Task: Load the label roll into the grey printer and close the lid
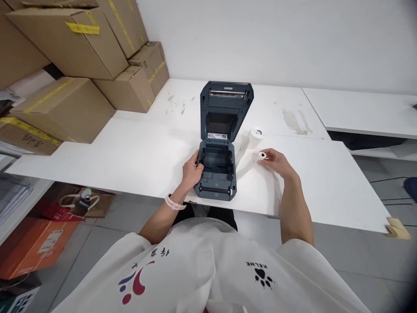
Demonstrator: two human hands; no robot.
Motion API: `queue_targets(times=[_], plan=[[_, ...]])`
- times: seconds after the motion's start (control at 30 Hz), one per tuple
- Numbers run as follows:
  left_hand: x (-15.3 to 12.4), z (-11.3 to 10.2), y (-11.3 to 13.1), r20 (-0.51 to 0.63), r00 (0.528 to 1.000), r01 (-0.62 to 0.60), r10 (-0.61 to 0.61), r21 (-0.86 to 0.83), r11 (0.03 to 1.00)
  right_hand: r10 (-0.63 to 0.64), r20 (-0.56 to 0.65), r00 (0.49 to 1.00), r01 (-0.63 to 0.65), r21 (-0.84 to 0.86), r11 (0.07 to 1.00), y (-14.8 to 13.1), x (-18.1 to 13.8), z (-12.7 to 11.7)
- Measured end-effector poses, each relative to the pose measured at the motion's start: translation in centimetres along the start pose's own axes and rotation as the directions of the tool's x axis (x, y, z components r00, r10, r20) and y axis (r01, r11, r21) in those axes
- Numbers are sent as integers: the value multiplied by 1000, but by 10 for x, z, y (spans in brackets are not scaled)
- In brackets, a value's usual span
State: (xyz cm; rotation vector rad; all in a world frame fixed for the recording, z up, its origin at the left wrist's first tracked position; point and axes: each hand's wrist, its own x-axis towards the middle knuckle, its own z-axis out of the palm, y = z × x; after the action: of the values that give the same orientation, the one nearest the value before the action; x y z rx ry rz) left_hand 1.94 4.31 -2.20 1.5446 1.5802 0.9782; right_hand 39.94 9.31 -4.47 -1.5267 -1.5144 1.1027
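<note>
A dark grey label printer [217, 169] stands on the white table [137, 152] with its lid [225, 108] swung up and its paper bay bare. My left hand [192, 168] grips the printer's left side wall, fingers curled over the rim. My right hand [273, 161] rests on the table right of the printer and pinches a white paper roll [247, 160] lying on its side, fingertips at its core end. A second white roll [256, 136] stands upright just behind it.
Cardboard boxes [81, 65] with yellow tape are stacked at the back left. Another white table [365, 111] adjoins at the right. Under the table lie a bag [81, 202] and an orange box [32, 243].
</note>
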Motion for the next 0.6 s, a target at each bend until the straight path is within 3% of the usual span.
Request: queue_targets(times=[0.07,0.2,0.37,0.5,0.6], plan=[[0,1,-2,-2,1000,14,-14,0,1000,-17,27,999,16,32,999,3,10,-8],[2,3,-5,2,999,38,-38,-9,999,-70,-79,994,79,106,991,-6,49,-22],[0,2,-1,-10,999,50,-50,-15,999,11,-24,1000,-9,77,997,-26,106,-2],[-2,1,4,-4,999,36,-36,-32,999,-14,-96,995,33,198,980,-41,101,6],[-1,1,3,-2,998,56,-57,-45,997,-186,-43,982,191,261,946,-69,73,8]])
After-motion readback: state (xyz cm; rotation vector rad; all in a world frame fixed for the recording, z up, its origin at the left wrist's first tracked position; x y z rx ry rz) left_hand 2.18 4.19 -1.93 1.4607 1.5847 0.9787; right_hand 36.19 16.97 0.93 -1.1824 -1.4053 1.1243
